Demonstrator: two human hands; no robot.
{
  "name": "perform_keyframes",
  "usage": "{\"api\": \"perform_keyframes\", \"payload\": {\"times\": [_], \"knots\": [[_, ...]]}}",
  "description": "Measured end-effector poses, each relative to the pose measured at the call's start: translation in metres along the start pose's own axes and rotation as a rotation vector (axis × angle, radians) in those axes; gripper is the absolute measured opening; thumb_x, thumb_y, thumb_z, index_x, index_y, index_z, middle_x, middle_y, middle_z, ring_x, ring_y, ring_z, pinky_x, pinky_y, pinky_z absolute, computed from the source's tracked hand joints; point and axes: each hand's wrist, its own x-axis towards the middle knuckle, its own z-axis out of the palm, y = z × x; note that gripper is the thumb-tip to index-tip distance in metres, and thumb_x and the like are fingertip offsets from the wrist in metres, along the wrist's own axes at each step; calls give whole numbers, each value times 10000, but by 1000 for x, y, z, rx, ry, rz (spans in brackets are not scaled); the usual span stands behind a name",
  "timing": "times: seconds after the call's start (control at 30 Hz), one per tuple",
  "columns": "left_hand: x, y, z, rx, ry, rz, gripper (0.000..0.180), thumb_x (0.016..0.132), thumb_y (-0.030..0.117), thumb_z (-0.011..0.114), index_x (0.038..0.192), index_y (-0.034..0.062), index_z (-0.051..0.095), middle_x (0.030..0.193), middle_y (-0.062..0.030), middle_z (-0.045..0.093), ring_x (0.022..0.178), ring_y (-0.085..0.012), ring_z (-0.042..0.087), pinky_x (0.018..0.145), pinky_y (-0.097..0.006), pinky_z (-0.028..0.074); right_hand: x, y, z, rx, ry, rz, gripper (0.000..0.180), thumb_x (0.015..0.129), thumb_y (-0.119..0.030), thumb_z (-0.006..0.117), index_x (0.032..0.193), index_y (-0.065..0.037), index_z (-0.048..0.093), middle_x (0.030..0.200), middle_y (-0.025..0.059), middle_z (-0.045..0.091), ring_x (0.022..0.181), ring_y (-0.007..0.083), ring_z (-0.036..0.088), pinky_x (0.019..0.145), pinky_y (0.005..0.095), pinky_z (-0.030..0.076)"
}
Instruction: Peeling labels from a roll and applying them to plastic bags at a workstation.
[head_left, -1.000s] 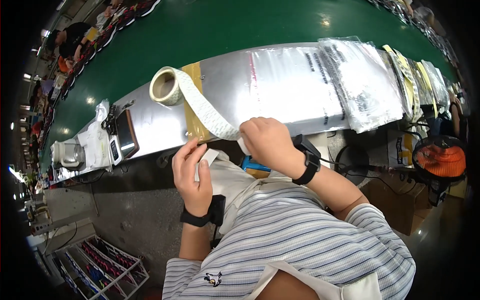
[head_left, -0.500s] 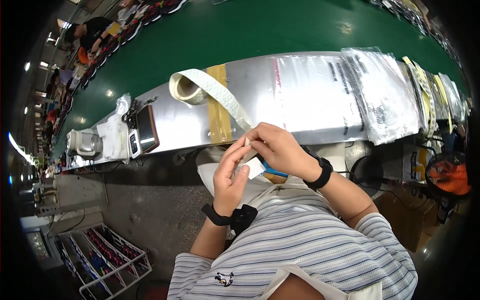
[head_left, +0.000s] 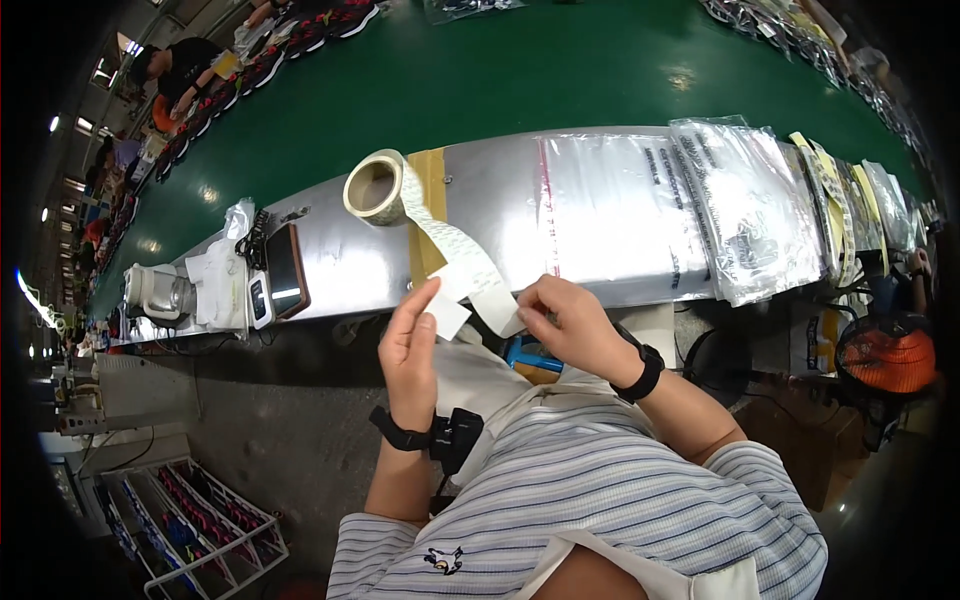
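Note:
A roll of white sticker labels (head_left: pixel 374 186) lies on the silver shelf (head_left: pixel 350 265), and its strip (head_left: pixel 462 262) trails down toward me. My right hand (head_left: pixel 570 325) pinches the loose end of the strip. My left hand (head_left: pixel 412 345) holds a small white label (head_left: pixel 446 316) at its fingertips, just left of the strip's end. Both wrists wear black bands.
Clear plastic bags (head_left: pixel 640 210) lie stacked on the shelf to the right. A phone (head_left: pixel 286 284), a small device and a white appliance (head_left: pixel 152 290) sit at its left end. Behind runs a green conveyor belt (head_left: pixel 480 80). An orange fan (head_left: pixel 888 362) stands at the right, a shoe rack (head_left: pixel 190 510) at lower left.
My hands have drawn apart: the left now holds a label separate from the strip, while the right keeps hold of the strip's end. My view has shifted slightly.

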Motion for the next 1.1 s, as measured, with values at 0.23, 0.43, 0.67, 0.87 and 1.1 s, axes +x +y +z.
{"api": "perform_keyframes", "payload": {"times": [0.23,0.43,0.67,0.87,1.1], "knots": [[31,0,69,-138,-414,245,522,955,176,440,1403,-32,274,1455,-153,266,1264,-273,423,984,-312,367,6,34,-35,-493,528,-37,234,808,-215,664,884,-21,558,956,134,553,910,335,510,754,414,422],[46,-95,118,-420,-372,53,589,972,273,430,1417,-47,214,1450,-155,258,1282,-267,404,972,-286,357,6,76,-26,-775,613,53,255,708,-180,710,843,-57,532,984,95,517,964,296,471,862,423,334],[51,-83,113,-328,-336,158,688,978,419,359,1430,-47,130,1385,-225,361,1309,-277,355,1077,-359,244,13,89,-51,-676,625,152,207,739,-155,666,854,-48,531,1003,100,513,972,308,463,841,433,345],[44,-99,111,-305,-357,146,732,962,470,362,1424,-54,144,1360,-218,409,1267,-276,413,1036,-337,301,10,62,-31,-741,571,137,358,689,-268,724,910,-49,547,1094,121,483,1058,318,438,935,500,311],[27,-85,119,-300,-347,87,960,863,656,413,1441,-28,67,1326,-265,416,1274,-295,386,1072,-387,240,-2,86,-48,-721,604,124,242,729,-197,671,890,-36,592,995,97,533,1014,275,473,933,471,324]]}}
